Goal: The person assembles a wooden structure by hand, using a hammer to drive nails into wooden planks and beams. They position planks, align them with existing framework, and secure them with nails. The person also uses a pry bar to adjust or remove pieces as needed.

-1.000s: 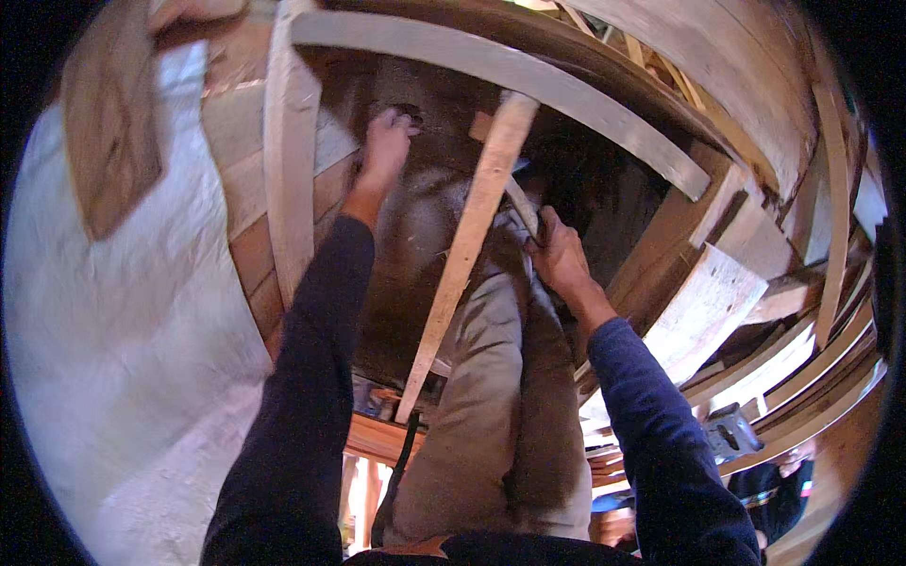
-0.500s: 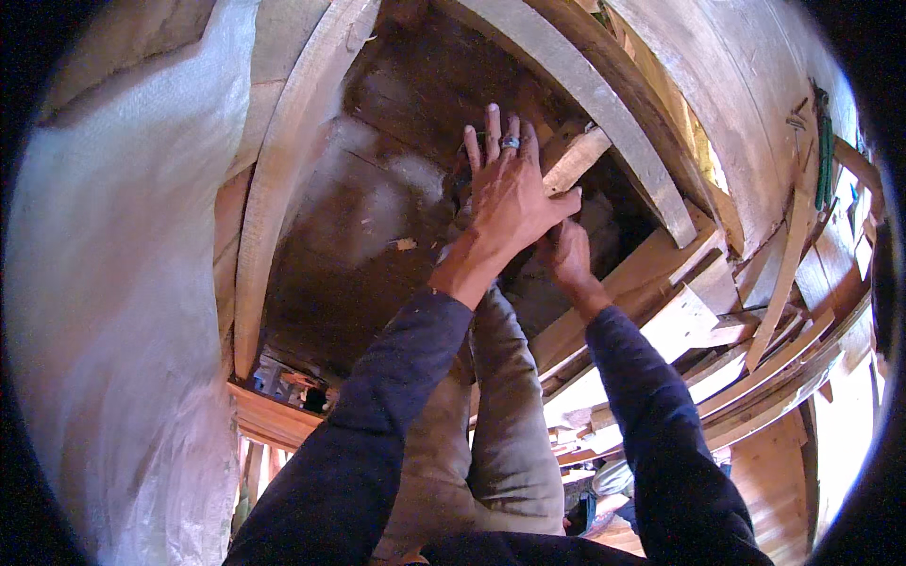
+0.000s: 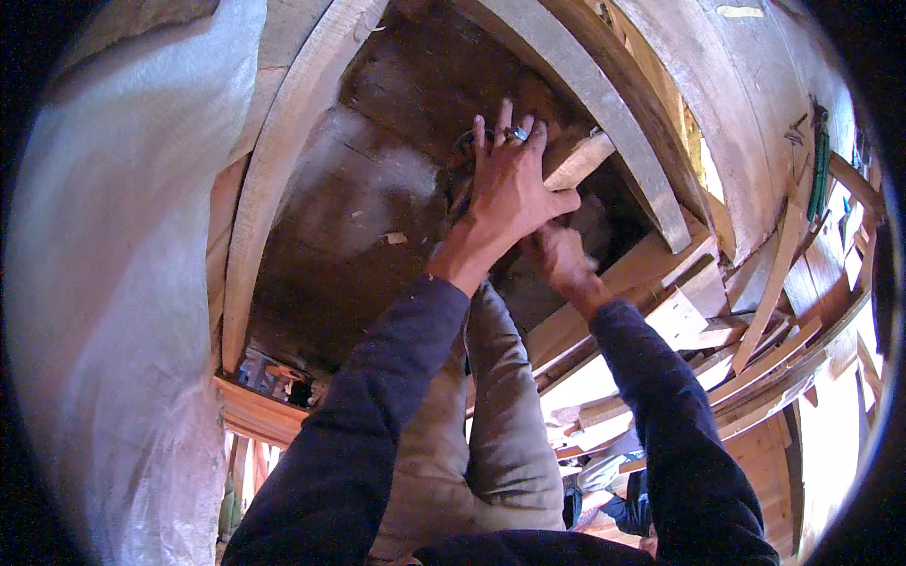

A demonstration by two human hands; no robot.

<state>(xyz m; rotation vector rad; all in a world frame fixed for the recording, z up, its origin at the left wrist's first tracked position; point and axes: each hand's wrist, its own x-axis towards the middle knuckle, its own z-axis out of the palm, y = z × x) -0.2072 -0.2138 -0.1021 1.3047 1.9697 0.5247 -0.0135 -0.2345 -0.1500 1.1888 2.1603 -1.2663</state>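
Observation:
My left hand (image 3: pixel 511 185), with a ring on one finger, lies with its fingers stretched out and apart over a dark object that it mostly hides. Its thumb points right, just below a short wooden block (image 3: pixel 581 160). Close under that thumb, my right hand (image 3: pixel 561 257) is closed and slightly blurred. What its fingers hold, if anything, is hidden in shadow. Both hands are over a dark brown wooden floor (image 3: pixel 330 283), at the far end of my legs. A small pale wood chip (image 3: pixel 394 239) lies on that floor, left of my left wrist.
Curved wooden beams (image 3: pixel 604 85) frame the recess, and another beam (image 3: pixel 274 179) runs down its left side. A whitish sheet (image 3: pixel 132 283) hangs at the left. Stacked boards (image 3: pixel 661 325) and a green tool (image 3: pixel 820 165) are at the right. Part of another person (image 3: pixel 628 500) shows at lower right.
My right hand has shifted slightly left and turned. My left hand stays in nearly the same place, its fingers a little more bent. The view has tilted slightly.

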